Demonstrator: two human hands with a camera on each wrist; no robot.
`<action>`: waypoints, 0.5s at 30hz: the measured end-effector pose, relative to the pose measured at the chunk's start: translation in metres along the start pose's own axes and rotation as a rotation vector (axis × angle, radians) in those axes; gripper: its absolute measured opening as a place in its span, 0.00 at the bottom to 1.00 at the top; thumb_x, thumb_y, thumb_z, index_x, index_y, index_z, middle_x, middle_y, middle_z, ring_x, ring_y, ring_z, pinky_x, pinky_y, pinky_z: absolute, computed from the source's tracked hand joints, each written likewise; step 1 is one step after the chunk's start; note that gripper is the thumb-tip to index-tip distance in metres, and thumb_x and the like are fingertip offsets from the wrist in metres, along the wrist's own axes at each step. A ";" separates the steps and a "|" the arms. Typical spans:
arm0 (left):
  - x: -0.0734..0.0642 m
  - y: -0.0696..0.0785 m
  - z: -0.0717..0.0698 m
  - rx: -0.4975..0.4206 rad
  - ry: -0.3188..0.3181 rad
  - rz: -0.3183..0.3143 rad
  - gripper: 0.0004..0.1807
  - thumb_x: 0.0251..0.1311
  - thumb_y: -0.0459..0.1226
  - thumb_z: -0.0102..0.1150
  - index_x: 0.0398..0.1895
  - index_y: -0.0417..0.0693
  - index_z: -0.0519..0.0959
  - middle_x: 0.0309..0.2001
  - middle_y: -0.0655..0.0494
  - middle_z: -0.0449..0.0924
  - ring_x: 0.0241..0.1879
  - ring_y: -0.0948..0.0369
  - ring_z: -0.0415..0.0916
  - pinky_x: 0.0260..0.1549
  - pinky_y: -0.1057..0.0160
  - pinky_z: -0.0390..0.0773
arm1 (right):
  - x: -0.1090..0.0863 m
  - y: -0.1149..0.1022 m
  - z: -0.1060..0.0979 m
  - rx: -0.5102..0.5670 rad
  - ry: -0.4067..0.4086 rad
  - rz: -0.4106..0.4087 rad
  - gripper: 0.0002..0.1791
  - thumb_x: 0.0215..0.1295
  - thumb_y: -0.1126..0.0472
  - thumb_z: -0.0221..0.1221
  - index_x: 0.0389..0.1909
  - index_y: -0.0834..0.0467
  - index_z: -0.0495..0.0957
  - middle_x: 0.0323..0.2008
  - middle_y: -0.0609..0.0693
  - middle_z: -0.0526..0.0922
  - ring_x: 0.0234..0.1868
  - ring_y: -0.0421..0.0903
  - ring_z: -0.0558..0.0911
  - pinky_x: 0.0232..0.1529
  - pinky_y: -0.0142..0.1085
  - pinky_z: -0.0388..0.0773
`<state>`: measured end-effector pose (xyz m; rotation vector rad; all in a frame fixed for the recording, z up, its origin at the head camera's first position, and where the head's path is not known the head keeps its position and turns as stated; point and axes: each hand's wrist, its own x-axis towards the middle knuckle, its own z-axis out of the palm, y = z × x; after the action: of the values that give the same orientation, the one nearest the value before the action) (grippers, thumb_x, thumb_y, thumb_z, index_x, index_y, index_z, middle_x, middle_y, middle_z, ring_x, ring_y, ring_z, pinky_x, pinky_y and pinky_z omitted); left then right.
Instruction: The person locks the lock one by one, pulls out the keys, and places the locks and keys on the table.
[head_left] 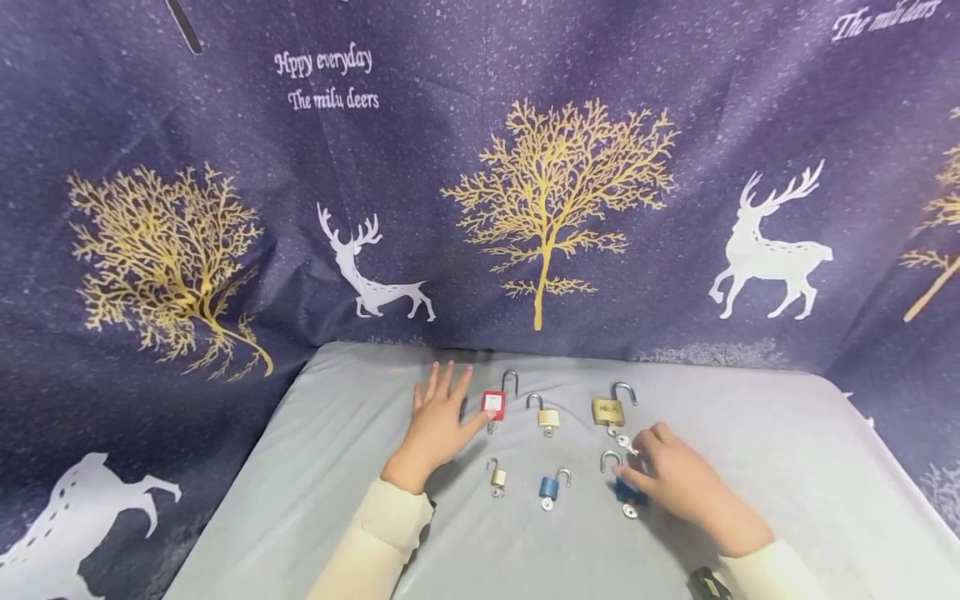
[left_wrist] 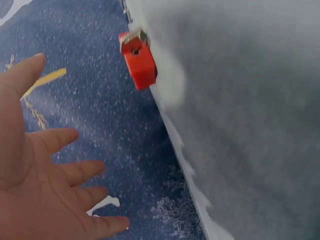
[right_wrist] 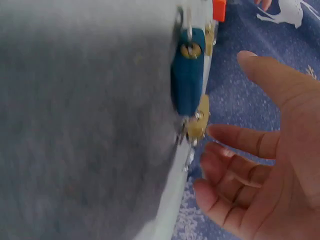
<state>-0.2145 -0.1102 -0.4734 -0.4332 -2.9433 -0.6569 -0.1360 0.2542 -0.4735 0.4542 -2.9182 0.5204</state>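
Observation:
My left hand (head_left: pixel 437 423) is over the left part of the table, fingers spread, next to a red padlock (head_left: pixel 492 402); its thumb overlaps the lock's lower edge in the head view. In the left wrist view the red padlock (left_wrist: pixel 141 69) stands apart from the palm. My right hand (head_left: pixel 681 477), fingers loosely bent and holding nothing, hovers by a larger blue padlock (head_left: pixel 630 493), partly hiding it. Just beyond its fingers lies a large brass padlock (head_left: pixel 608 412) with keys (head_left: pixel 623 441). All these shackles are raised. Whether the right thumb touches the blue lock, I cannot tell.
Between the hands lie a medium brass padlock (head_left: pixel 549 418), a small brass padlock (head_left: pixel 498 477) and a small blue padlock (head_left: pixel 549 487), each with its shackle raised and a key below. Grey cloth (head_left: pixel 480 558) covers the table. A patterned dark blue curtain (head_left: pixel 420 167) hangs behind.

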 end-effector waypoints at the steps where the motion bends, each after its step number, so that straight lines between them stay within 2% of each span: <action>1: -0.001 0.001 0.001 0.004 -0.004 0.006 0.46 0.65 0.64 0.53 0.81 0.56 0.54 0.82 0.43 0.43 0.82 0.43 0.32 0.74 0.29 0.41 | 0.000 -0.002 0.002 0.000 -0.013 0.010 0.21 0.61 0.41 0.67 0.35 0.55 0.77 0.34 0.48 0.73 0.28 0.38 0.71 0.32 0.39 0.78; 5: -0.004 0.006 0.005 0.011 0.013 0.032 0.46 0.65 0.65 0.53 0.80 0.55 0.56 0.81 0.42 0.46 0.82 0.43 0.35 0.74 0.30 0.44 | -0.001 -0.007 0.008 0.002 -0.046 0.052 0.22 0.59 0.39 0.68 0.30 0.52 0.74 0.32 0.46 0.70 0.26 0.38 0.68 0.29 0.36 0.73; 8: -0.007 0.010 0.007 -0.007 0.025 0.050 0.45 0.65 0.64 0.54 0.79 0.53 0.58 0.80 0.41 0.49 0.81 0.42 0.38 0.74 0.31 0.45 | -0.003 -0.009 0.012 -0.002 -0.069 0.066 0.24 0.58 0.38 0.68 0.32 0.54 0.73 0.33 0.47 0.70 0.26 0.39 0.68 0.28 0.37 0.74; 15: -0.013 0.019 0.011 -0.048 0.000 0.094 0.43 0.65 0.60 0.57 0.78 0.51 0.61 0.79 0.39 0.54 0.80 0.40 0.43 0.74 0.31 0.48 | -0.003 -0.014 0.018 0.010 -0.106 0.088 0.24 0.57 0.40 0.70 0.31 0.54 0.70 0.31 0.48 0.67 0.24 0.42 0.68 0.25 0.37 0.71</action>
<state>-0.1970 -0.0918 -0.4777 -0.5724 -2.8915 -0.7164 -0.1302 0.2362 -0.4860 0.3668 -3.0498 0.5388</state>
